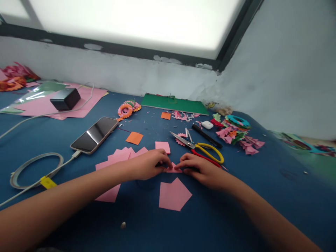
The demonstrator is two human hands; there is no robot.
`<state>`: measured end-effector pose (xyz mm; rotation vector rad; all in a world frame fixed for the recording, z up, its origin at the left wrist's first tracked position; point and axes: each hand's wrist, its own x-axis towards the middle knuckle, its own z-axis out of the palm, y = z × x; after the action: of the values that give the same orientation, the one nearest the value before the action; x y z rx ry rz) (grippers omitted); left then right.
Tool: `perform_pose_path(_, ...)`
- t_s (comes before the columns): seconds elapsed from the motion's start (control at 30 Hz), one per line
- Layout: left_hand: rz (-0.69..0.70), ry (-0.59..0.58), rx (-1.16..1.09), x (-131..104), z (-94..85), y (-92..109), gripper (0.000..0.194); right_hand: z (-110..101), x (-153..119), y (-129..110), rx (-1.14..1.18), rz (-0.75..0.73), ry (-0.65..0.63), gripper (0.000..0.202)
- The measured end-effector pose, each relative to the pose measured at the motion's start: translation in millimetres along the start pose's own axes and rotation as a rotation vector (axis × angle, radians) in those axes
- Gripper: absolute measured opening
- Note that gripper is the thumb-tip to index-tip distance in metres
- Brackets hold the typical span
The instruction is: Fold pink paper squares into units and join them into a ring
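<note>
Head view: left hand (pixel 150 163) and right hand (pixel 201 168) are pinching opposite ends of a folded pink paper (pixel 174 169) on the worktop (pixel 143 227); sound creasing is likely requiring aligned edges, even pressure.

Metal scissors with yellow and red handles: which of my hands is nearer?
Right. The right hand is on the near side of the scissors, by the red handle; the left hand is farther off, leftward.

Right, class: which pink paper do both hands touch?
The small pink piece between the left hand and right hand: it alone is touched by both. The overlapping pink squares below it in the picture lie untouched.
</note>
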<state>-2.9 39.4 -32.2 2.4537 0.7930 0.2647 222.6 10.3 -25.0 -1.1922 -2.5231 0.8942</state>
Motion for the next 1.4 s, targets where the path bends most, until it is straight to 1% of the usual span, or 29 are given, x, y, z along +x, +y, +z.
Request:
perform_pose_path(0.1, 0.087, 0.062, 0.031, -4.9, 5.1, -1.9, 0.015, 2.1, -5.6, 0.9, -0.023, -0.03, 0.029, 0.025)
perform_pose_path(0.2, 0.176, 0.082, 0.091, -8.9, 7.7, -2.2, 0.021, 2.2, -9.6, 1.9, -0.044, -0.063, 0.03, 0.022)
perform_pose_path(0.3, 0.251, 0.074, 0.179, -11.3, 7.9, -0.6, 0.024, 2.1, -11.5, 3.1, -0.063, -0.087, 0.037, 0.023)
perform_pose_path(0.5, 0.418, 0.012, 0.375, -13.4, 6.7, 3.6, 0.022, 7.1, -12.6, 4.7, -0.1, -0.148, 0.062, 0.027)
perform_pose_path(0.63, 0.477, 0.0, 0.484, -18.0, 6.0, 6.1, 0.02, 10.0, -12.7, 1.6, -0.119, -0.183, 0.064, 0.033)
perform_pose_path(0.77, 0.495, 0.01, 0.527, -20.8, 6.7, 10.6, 0.02, 9.9, -14.8, -6.1, -0.132, -0.182, 0.071, 0.025)
perform_pose_path(0.9, 0.404, 0.055, 0.514, -18.4, 9.1, 15.5, 0.022, 10.6, -18.0, -11.5, -0.142, -0.156, 0.08, 0.017)
perform_pose_path(0.97, 0.39, 0.058, 0.514, -17.5, 10.0, 16.5, 0.022, 11.2, -18.9, -12.0, -0.144, -0.153, 0.074, 0.014)
perform_pose_path(1.1, 0.427, 0.021, 0.538, -19.2, 9.8, 17.2, 0.021, 10.6, -19.4, -13.1, -0.148, -0.146, 0.062, 0.01)
perform_pose_path(1.23, 0.44, -0.014, 0.555, -22.0, 7.9, 20.3, 0.019, 10.2, -18.9, -17.2, -0.156, -0.119, 0.073, 0.011)
perform_pose_path(1.4, 0.42, -0.039, 0.54, -21.9, 6.2, 25.0, 0.019, 18.0, -18.2, -23.4, -0.183, -0.086, 0.081, 0.012)
